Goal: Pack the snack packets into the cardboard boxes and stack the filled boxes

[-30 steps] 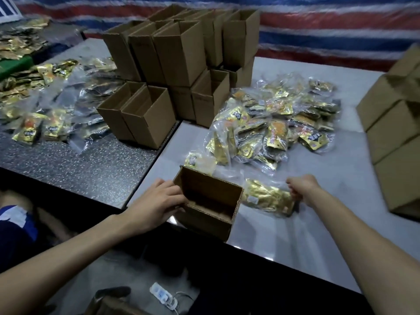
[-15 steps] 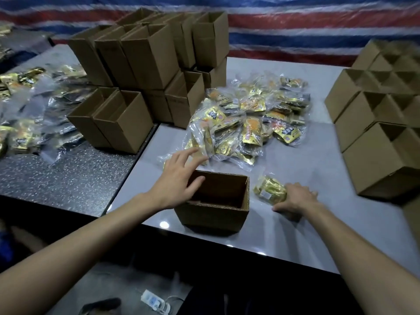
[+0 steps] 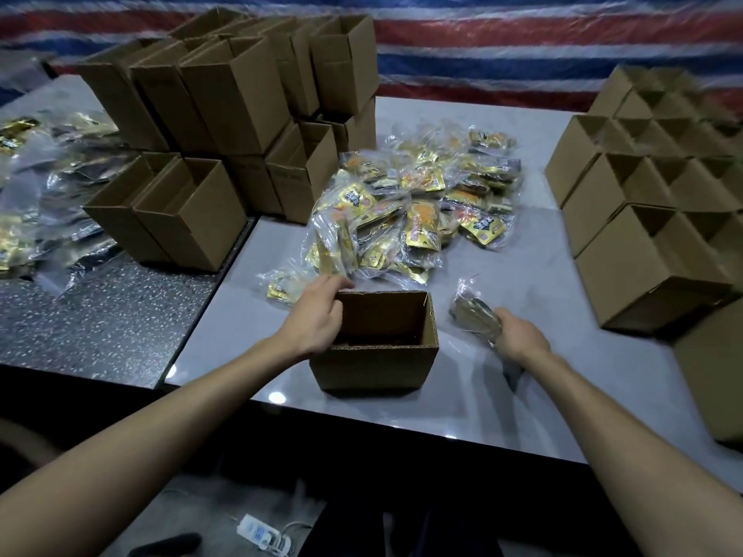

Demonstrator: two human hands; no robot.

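Backdrop: a red, white and blue striped tarp (image 3: 482,54) hangs behind the pale tabletop (image 3: 522,396), which is crowded with cartons.
Open box: the open box (image 3: 374,367) stands mouth-up near the front edge, between our two hands. Its floor is in shadow, so we cannot tell what it holds.
Left hand: our left hand (image 3: 317,319) lies released against the box's left wall. The fingers stretch loosely past the far corner and grasp nothing.
Right hand: our right hand (image 3: 518,335) is clenched round the held packet (image 3: 474,315), a motion-blurred clear bag just right of the box and clear of its rim.
Supply: the snack pile (image 3: 418,211) lies just behind the box.
Other cartons: the empty stack (image 3: 225,102) stands at back left, and the rows of boxes (image 3: 651,251) stand at right.
Step in hand: we judge this to be loading the held packet into the open box.
Doing it well: we press the left hand on the wall so the light carton cannot skid toward the edge. We lift the packet over the right rim and lay it along the long side, leaving room for more.
Watch for: the loose plastic tail may snag on the rim, so we tuck it in first.
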